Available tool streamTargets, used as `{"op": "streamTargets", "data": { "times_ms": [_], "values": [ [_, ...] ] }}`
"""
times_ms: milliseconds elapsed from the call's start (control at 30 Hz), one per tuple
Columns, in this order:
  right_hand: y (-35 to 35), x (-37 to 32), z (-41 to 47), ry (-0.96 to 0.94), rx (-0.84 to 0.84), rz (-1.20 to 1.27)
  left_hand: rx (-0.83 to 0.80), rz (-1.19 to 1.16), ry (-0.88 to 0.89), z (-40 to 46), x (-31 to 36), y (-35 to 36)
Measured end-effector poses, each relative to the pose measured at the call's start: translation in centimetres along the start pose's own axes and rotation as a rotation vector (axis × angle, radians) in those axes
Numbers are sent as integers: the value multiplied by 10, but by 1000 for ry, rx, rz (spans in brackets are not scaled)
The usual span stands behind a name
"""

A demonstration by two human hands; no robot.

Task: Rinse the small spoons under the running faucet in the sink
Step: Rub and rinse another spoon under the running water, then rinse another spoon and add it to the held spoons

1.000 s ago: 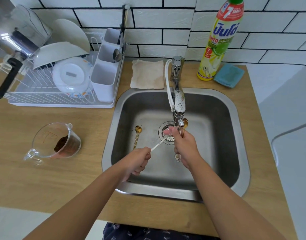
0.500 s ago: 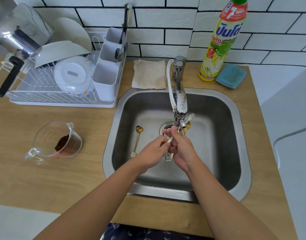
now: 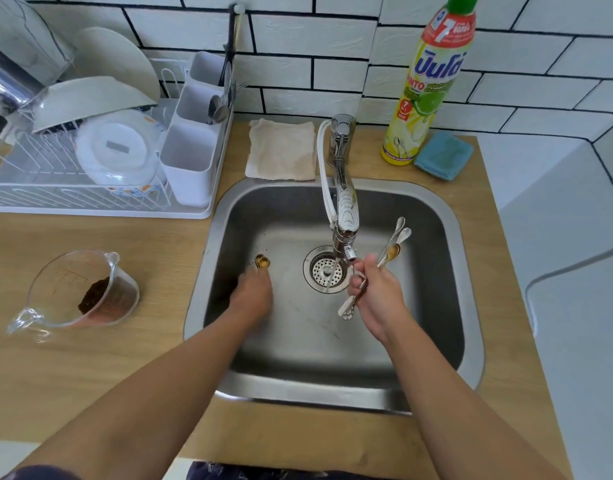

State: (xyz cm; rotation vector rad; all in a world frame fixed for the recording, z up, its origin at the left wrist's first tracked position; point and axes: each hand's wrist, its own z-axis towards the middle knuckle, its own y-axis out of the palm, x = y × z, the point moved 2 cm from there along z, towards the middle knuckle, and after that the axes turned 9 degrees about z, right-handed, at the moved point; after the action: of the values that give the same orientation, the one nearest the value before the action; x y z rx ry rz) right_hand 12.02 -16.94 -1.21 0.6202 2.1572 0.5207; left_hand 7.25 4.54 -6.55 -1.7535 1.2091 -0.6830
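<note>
My right hand (image 3: 377, 292) grips a bunch of small spoons (image 3: 395, 240), white and gold, bowls pointing up and right beside the faucet (image 3: 346, 209). A thin stream of water runs from the spout onto the drain strainer (image 3: 327, 271). My left hand (image 3: 251, 296) is down on the floor of the steel sink (image 3: 471, 306) at its left side, covering the handle of a gold spoon (image 3: 262, 261) whose bowl shows just past my fingers. Whether my fingers hold that handle is hidden.
A white dish rack (image 3: 90, 188) with bowls and a cutlery caddy stands back left. A glass measuring cup (image 3: 80, 289) with brown powder sits left of the sink. A folded cloth (image 3: 282, 150), dish soap bottle (image 3: 426, 84) and blue sponge (image 3: 443, 155) line the back.
My left hand left the spoons by the faucet and moved left and down onto the gold spoon on the sink floor. My right hand shifted slightly right, now holding the white spoon too.
</note>
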Motion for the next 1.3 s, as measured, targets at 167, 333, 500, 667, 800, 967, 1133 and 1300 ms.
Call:
{"op": "streamTargets", "data": {
  "times_ms": [167,333,500,667,800,967,1133,1300],
  "values": [
    [1,-2,-6,-17,-27,-65,-21,83,-49,12,-4,9],
    [-1,-2,-7,10,-55,-70,-32,-48,-116,11,-7,1],
    [-8,1,-1,18,-19,-52,-26,-136,-69,0,3,-21],
    [-12,11,7,10,32,-265,-185,-711,134,-31,43,-31],
    [-15,16,7,30,-6,-312,-261,-1034,197,-50,64,-31],
    [-12,14,8,28,-61,-325,-276,-1085,232,-55,66,-36],
    [-9,14,9,33,-100,-396,-241,-944,268,-60,61,-38],
    [-14,18,6,58,-153,-485,-247,-878,260,-75,60,-28]
  ]
}}
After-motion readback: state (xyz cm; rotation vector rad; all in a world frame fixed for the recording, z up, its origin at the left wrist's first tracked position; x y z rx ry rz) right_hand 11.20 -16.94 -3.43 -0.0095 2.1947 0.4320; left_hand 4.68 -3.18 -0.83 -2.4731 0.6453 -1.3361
